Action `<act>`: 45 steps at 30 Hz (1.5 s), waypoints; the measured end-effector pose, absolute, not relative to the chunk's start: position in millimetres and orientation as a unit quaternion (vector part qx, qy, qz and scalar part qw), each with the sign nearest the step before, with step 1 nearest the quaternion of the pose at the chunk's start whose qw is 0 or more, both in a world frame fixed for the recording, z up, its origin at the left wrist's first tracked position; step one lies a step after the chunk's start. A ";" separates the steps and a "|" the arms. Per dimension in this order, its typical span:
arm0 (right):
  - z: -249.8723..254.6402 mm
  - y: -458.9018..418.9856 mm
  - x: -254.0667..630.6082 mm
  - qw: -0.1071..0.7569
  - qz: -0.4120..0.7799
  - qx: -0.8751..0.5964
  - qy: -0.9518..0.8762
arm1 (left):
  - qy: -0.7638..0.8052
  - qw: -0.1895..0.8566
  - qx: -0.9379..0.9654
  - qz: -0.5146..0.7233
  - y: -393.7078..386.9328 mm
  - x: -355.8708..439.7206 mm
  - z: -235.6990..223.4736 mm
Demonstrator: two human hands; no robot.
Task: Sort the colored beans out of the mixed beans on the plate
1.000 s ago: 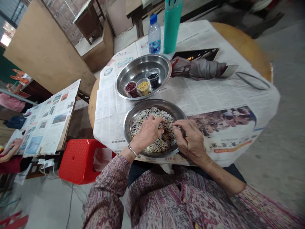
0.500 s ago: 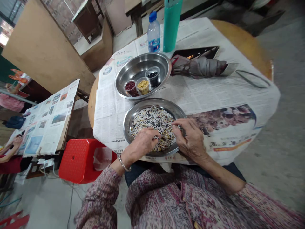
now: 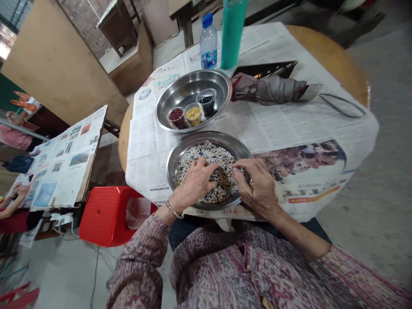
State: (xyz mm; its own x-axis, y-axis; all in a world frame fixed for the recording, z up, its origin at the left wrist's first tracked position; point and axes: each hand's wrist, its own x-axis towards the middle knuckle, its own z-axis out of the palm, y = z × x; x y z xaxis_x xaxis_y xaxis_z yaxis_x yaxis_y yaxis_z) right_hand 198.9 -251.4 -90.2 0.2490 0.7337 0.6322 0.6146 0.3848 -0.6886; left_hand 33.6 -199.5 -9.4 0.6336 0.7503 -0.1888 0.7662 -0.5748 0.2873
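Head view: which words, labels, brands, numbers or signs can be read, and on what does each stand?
No text can be quoted with certainty.
Headline on the near newspaper: large Chinese characters, too unclear to quote.
Newspaper columns: print too small.
Bottle label: markings too small and blurred.
Side table's newspapers: print too small and blurred.

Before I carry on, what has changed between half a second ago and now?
The left hand has moved forward, away from the body, over the mixed grains in the front bowl, and its thumb and fingers have spread apart. Whether it let anything go cannot be told. The right hand stays at the front bowl's right side; the three cups stay in the rear bowl.
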 end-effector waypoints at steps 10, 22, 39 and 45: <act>-89.5 -251.6 199.1 0.562 0.050 -0.553 -0.613 | 0.433 0.224 0.871 0.065 -180.8 29.9 -17.1; -88.8 -252.7 199.6 0.553 0.062 -0.559 -0.614 | 0.524 0.167 0.833 0.057 -193.0 -15.2 -7.5; -89.7 -252.7 200.6 0.560 0.056 -0.548 -0.618 | 0.416 0.187 0.890 0.020 -181.3 34.0 -24.5; -90.1 -253.7 200.4 0.552 0.072 -0.561 -0.613 | 0.419 0.211 0.878 0.090 -176.4 45.0 -35.5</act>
